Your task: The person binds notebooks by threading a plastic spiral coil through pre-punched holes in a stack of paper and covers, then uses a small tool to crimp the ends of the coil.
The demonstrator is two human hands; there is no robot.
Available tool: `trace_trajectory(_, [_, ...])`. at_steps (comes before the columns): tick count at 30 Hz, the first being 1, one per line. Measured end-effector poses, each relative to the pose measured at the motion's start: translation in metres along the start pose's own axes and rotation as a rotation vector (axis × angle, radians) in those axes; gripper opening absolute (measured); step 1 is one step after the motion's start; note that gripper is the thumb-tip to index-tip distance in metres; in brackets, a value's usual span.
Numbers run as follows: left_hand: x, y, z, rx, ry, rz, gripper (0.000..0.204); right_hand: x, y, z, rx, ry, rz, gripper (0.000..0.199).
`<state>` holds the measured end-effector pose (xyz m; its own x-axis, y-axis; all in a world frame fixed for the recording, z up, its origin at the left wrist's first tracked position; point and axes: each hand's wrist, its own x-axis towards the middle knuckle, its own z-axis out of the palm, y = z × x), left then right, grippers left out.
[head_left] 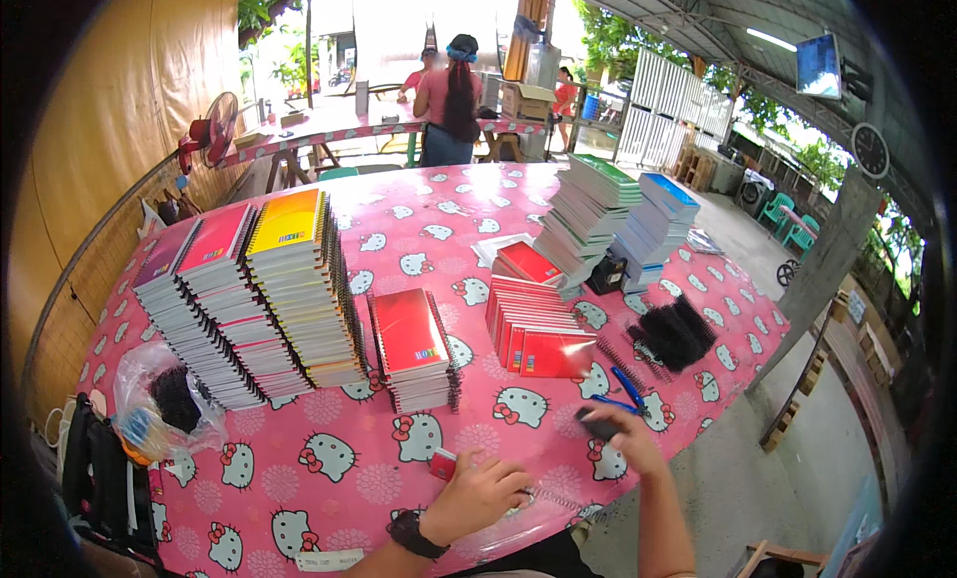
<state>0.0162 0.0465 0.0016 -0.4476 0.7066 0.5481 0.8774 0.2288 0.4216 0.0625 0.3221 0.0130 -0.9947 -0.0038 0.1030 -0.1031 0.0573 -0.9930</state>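
My left hand (480,495) lies on a red notebook (444,464) with a spiral wire binding (553,500) at the near edge of the table; it presses down on it. My right hand (620,433) is raised just to the right and grips a small dark object (597,425). A blue-handled tool (626,389) lies on the pink cartoon-cat tablecloth (339,458) just beyond my right hand. A low stack of red spiral notebooks (411,345) stands in front of my left hand.
Tall leaning stacks of spiral notebooks (254,299) fill the left. Red loose covers (533,329) lie centre, green and blue stacks (618,214) behind. Black binding coils (673,331) lie right. A plastic bag (164,399) sits left. A person (454,100) stands at a far table.
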Motion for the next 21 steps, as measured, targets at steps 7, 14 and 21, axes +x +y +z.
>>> trace_trajectory(7, [-0.010,-0.010,-0.015,0.017,0.039,-0.072,0.026,-0.014,0.001,0.051,0.312,-0.369,-0.063,0.060])
trace_trajectory(14, [-0.019,-0.018,-0.008,0.028,0.056,-0.097,0.031,-0.007,-0.004,0.061,-0.037,-0.321,0.003,0.049])
trace_trajectory(21, [-0.012,-0.020,-0.009,-0.040,0.203,-0.130,0.074,-0.001,-0.006,0.055,-0.302,-0.236,-0.021,0.047])
